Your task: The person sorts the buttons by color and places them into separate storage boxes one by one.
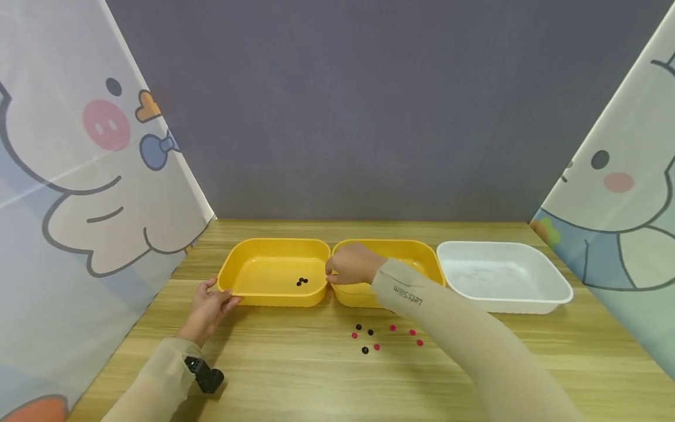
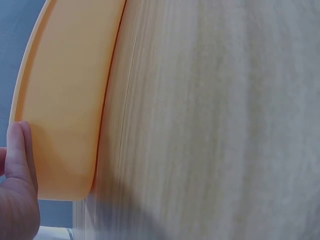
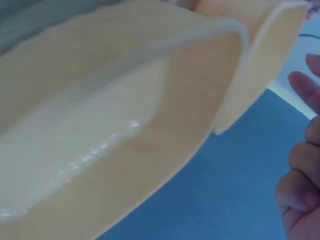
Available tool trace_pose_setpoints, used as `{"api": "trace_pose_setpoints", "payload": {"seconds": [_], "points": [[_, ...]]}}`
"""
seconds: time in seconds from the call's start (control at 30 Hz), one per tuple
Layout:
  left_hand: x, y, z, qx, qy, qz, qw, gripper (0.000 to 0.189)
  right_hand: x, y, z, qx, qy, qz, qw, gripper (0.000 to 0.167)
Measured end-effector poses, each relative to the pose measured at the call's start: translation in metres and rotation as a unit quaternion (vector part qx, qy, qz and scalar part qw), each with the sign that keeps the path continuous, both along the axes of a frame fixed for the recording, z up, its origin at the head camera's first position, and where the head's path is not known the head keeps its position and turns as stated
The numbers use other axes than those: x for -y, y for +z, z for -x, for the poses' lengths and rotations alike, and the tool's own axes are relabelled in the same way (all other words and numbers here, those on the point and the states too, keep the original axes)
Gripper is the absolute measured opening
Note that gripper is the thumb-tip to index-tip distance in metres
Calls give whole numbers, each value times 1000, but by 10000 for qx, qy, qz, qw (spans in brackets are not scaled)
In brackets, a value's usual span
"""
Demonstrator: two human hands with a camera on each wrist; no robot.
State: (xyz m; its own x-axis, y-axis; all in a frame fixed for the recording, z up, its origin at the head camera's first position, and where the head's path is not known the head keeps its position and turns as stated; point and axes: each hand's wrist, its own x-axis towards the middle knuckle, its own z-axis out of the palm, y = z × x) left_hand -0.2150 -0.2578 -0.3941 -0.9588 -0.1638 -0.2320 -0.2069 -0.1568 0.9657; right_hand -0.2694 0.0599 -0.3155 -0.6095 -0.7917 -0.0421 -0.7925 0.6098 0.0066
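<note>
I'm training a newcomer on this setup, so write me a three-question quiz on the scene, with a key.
1. Which tray is the left hand touching?
2. True or false: the white tray stands to the left of the middle yellow tray.
3. The small discs inside the left yellow tray are: A) pink, B) black, C) white.

Key: 1. The left yellow tray. 2. False; it stands to the right. 3. B.

trays (image 1: 269, 269): 3 | black discs (image 1: 365, 350): 6 | pink discs (image 1: 377, 347): 5
</note>
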Motion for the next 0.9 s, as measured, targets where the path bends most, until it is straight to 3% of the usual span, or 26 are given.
{"api": "trace_pose_setpoints", "payload": {"seconds": [0.3, 0.7, 0.9], "points": [[1, -1, 0, -75, 3, 4, 10000, 69, -25, -9, -13, 180, 21, 264, 9995, 18], [1, -2, 0, -11, -45, -59, 10000, 69, -49, -18, -31, 267, -167, 111, 9994, 19], [2, -1, -1, 40, -63, -115, 9999, 70, -50, -19, -36, 274, -25, 146, 9995, 18]]}}
